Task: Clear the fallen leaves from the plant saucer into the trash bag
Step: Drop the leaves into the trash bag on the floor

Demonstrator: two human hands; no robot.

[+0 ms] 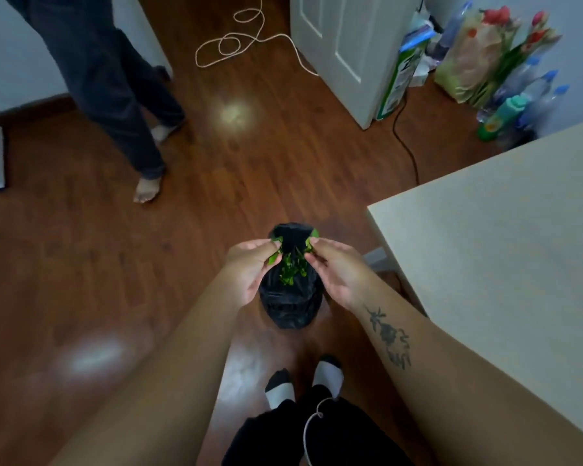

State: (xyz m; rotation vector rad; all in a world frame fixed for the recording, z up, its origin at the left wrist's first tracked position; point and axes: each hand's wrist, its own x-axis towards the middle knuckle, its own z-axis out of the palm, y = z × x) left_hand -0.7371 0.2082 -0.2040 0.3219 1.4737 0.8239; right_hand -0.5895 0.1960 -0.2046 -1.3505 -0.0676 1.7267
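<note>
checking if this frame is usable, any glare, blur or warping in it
Head view: dim overall; two glare patches on the wood floor; wide-angle distortion leans the white cabinet verticals; the leaves and trash bag look slightly soft.

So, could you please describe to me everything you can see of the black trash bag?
The trash bag is small and black, of thin glossy plastic, much wrinkled. Its mouth is open upward, and green leaves lie inside near the top. The left hand and the right hand pinch its rim on opposite sides, with some leaves caught in the same pinch. It is over the wooden floor, ahead of the person's socked feet and left of a pale table. Whether its bottom touches the floor cannot be told.
</note>
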